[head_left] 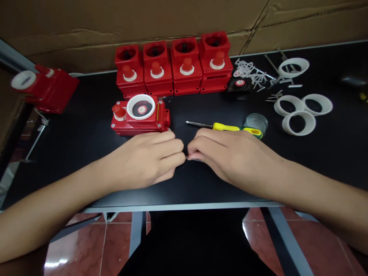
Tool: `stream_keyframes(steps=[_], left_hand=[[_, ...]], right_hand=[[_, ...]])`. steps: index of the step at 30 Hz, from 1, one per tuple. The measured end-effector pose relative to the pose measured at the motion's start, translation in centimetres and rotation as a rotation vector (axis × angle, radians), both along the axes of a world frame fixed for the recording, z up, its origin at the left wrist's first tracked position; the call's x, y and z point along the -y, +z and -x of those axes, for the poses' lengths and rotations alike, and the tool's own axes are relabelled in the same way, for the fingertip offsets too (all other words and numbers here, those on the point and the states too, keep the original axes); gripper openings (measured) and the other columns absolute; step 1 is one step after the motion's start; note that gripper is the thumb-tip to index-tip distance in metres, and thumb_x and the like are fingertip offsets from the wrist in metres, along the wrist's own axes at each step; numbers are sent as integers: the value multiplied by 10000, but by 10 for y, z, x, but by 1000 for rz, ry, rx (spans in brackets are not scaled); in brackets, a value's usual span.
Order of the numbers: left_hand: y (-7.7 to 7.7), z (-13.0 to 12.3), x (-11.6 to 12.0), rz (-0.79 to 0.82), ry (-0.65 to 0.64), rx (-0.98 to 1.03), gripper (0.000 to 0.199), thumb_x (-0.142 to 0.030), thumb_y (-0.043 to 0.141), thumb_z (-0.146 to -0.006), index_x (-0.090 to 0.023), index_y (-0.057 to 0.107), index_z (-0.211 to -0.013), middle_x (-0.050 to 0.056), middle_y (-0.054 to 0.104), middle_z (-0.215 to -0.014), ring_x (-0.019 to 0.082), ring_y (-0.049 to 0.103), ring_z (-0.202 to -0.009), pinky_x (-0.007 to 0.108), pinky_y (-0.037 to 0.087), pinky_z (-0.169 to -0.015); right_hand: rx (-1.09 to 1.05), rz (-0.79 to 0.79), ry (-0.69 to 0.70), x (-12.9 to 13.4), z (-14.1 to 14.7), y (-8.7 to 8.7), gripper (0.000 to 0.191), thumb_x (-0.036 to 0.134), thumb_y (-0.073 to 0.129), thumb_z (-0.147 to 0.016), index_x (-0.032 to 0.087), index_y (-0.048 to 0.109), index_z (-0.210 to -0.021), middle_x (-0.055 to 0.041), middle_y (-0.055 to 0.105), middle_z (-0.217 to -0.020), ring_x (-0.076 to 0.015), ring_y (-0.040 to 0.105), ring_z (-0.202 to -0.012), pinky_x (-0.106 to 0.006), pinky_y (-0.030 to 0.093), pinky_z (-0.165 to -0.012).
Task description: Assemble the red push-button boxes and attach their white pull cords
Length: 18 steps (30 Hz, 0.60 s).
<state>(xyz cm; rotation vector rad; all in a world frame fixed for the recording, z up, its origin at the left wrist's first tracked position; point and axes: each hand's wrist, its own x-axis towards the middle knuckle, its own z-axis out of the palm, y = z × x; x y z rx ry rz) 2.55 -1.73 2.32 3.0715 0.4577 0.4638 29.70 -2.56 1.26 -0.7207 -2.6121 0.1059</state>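
My left hand (152, 159) is closed, its fingers curled, just in front of a red box (149, 124) with a white ring and an orange-red knob. Close beside it, my right hand (227, 153) is closed in a pinch. A small thin piece (196, 159) shows at the fingertips of my right hand, near those of the left; most of it is hidden. What my left fingers hold, if anything, is hidden. Behind my right hand lies a yellow and green screwdriver (227, 127), its tip pointing left, beside a clear round dish (258, 122).
Several red boxes (186, 82) stand in a row along the cardboard wall (71, 30). Another red box (54, 92) is at the far left. White rings (299, 123), white pieces (250, 71) and metal rods lie at the right. The black table's pale front edge (184, 207) runs below my hands.
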Motion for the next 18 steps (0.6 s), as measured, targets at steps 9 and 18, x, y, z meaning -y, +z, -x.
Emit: stream_keyframes(steps=[9, 18], left_hand=[[1, 11, -3, -117, 145, 206, 118, -174, 618, -1148, -205, 639, -1260, 78, 728, -1055, 254, 640, -901, 409, 539, -790], [4, 20, -12, -289, 609, -97, 272, -394, 614, -1191, -190, 682, -1359, 191, 766, -1424, 424, 731, -1229, 587, 591, -970]], right_hand=[[218, 198, -75, -13, -10, 8, 295, 392, 616, -1216, 157, 764, -1114, -73, 781, -1053, -192, 667, -716, -345, 399, -635], [389, 328, -101, -9, -11, 18, 161, 177, 699, -1029, 217, 645, -884, -35, 765, -940, -219, 692, -765, -339, 380, -649]])
